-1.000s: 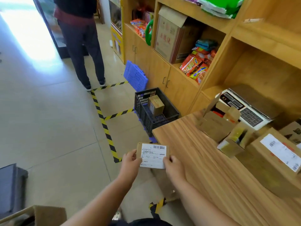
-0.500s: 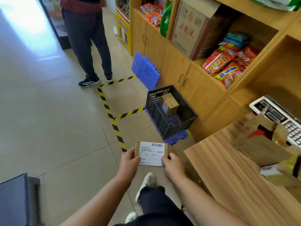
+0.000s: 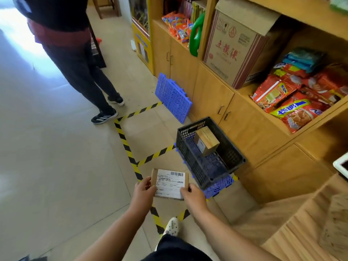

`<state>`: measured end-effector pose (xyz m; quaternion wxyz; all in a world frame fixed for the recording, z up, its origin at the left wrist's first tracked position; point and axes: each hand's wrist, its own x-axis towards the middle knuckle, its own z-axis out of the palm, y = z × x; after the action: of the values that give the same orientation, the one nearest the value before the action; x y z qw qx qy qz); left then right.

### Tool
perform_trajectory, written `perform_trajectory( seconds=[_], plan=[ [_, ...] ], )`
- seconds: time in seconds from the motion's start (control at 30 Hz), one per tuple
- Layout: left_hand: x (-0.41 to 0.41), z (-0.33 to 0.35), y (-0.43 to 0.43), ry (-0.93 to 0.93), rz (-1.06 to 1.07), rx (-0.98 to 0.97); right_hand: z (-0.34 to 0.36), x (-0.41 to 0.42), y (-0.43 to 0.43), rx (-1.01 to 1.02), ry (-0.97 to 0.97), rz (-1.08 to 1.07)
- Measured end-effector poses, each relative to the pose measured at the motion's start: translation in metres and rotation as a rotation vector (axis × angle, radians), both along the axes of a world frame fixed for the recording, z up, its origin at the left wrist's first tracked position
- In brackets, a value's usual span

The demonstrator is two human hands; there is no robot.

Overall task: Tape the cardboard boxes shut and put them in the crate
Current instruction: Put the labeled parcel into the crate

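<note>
A small flat cardboard box [image 3: 170,182] with a white shipping label on top is held in front of me above the floor. My left hand [image 3: 144,191] grips its left edge and my right hand [image 3: 192,194] grips its right edge. Just ahead and to the right, a black mesh crate [image 3: 190,159] sits on the floor on a blue plastic mat [image 3: 218,187]. Inside the crate one taped cardboard box [image 3: 206,142] lies tilted near the far end.
Wooden cabinets [image 3: 212,98] and snack-filled shelves run along the right. A blue plastic panel [image 3: 172,97] leans on the cabinets. Yellow-black tape [image 3: 126,146] marks the floor. Another person [image 3: 75,59] stands at the upper left. The wooden counter's corner [image 3: 301,223] is at the lower right.
I have stepped away from the counter toward the crate, carrying the labelled box in both hands. The crate now lies closer, and the counter has slid out to the right.
</note>
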<state>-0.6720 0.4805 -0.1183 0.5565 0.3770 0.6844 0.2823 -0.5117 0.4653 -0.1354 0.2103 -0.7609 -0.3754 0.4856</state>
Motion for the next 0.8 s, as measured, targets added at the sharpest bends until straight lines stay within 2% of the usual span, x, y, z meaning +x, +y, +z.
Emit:
perform_trajectory(
  seconds=[0.1,0.27,0.47,0.67,0.8],
  plan=[
    [0.007,-0.002,0.050,0.022,-0.026,-0.013,-0.004,0.007,0.045,-0.002,0.005,0.015],
    [0.034,-0.008,0.115,0.056,-0.132,-0.027,-0.007,0.031,0.093,-0.061,-0.003,-0.077],
    [0.093,-0.024,0.197,0.100,-0.392,-0.061,-0.029,0.078,0.139,-0.120,-0.001,-0.316],
    [0.156,-0.044,0.293,0.108,-0.739,-0.069,-0.043,0.117,0.195,-0.164,-0.020,-0.621],
    [0.192,-0.060,0.356,0.143,-0.979,-0.051,-0.055,0.130,0.237,-0.260,-0.029,-0.746]
  ],
)
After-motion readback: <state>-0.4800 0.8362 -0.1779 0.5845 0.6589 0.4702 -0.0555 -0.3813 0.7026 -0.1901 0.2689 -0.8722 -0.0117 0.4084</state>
